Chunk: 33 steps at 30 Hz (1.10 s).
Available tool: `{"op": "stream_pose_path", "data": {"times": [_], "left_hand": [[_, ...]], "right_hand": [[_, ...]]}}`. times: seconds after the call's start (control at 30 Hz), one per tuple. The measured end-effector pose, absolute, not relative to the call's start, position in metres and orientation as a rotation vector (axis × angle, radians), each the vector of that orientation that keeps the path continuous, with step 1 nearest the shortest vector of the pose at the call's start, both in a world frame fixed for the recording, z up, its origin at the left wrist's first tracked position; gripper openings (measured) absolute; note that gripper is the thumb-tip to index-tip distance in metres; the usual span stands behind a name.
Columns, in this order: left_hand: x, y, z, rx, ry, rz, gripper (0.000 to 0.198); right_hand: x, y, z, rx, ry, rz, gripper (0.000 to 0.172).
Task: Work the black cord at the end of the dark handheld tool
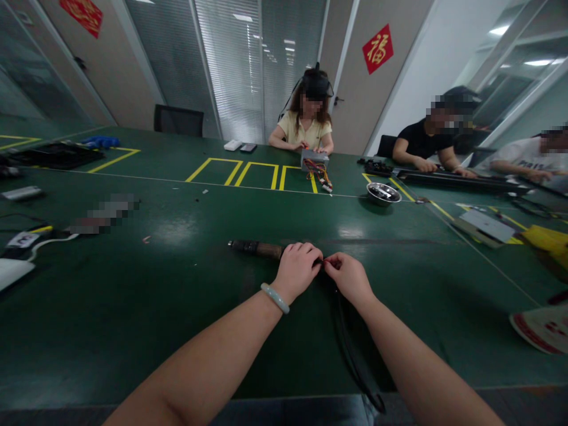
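Dark cylindrical tool [268, 251] at centre of counter [177, 307], gripped by left hand [298, 269]. Right hand [348, 275] at tool's right end, hold unclear. Black cable [344, 325] crosses near edge. Bowl [381, 203] well apart, far right.

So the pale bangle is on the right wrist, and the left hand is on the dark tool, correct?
Not quite: the head view shows the pale bangle on the left wrist. The left hand is on the dark tool.

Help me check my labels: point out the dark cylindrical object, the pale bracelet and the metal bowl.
Dark cylindrical object [264, 249], head view: brown section.
Pale bracelet [275, 298], head view: band's middle.
Metal bowl [384, 202], head view: near side.
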<state>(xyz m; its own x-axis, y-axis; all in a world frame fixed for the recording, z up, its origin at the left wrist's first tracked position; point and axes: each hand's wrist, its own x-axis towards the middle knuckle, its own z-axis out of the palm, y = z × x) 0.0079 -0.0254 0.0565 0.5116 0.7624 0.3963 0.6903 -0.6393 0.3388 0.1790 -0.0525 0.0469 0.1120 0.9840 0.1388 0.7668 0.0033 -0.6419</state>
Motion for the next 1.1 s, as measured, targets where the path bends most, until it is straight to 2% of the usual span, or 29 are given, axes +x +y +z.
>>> {"op": "stream_pose_path", "data": {"times": [0.57, 0.9, 0.97, 1.1], "left_hand": [[0.006, -0.0245, 0.0574, 2.604, 1.219, 0.797, 0.011], [0.0039, -0.0238, 0.0549, 2.625, 1.218, 0.787, 0.01], [0.0028, -0.0244, 0.0552, 2.623, 1.192, 0.807, 0.014], [0.0018, -0.0271, 0.0572, 2.617, 1.138, 0.93, 0.037]], "right_hand": [[0.184, -0.0508, 0.0423, -1.8, -1.709, 0.559, 0.023], [0.1778, -0.0525, 0.0448, -1.736, -1.859, 0.192, 0.013], [0.1779, -0.0505, 0.0448, -1.729, -1.871, 0.202, 0.012], [0.1797, -0.044, 0.0435, -1.751, -1.943, 0.338, 0.013]]}}
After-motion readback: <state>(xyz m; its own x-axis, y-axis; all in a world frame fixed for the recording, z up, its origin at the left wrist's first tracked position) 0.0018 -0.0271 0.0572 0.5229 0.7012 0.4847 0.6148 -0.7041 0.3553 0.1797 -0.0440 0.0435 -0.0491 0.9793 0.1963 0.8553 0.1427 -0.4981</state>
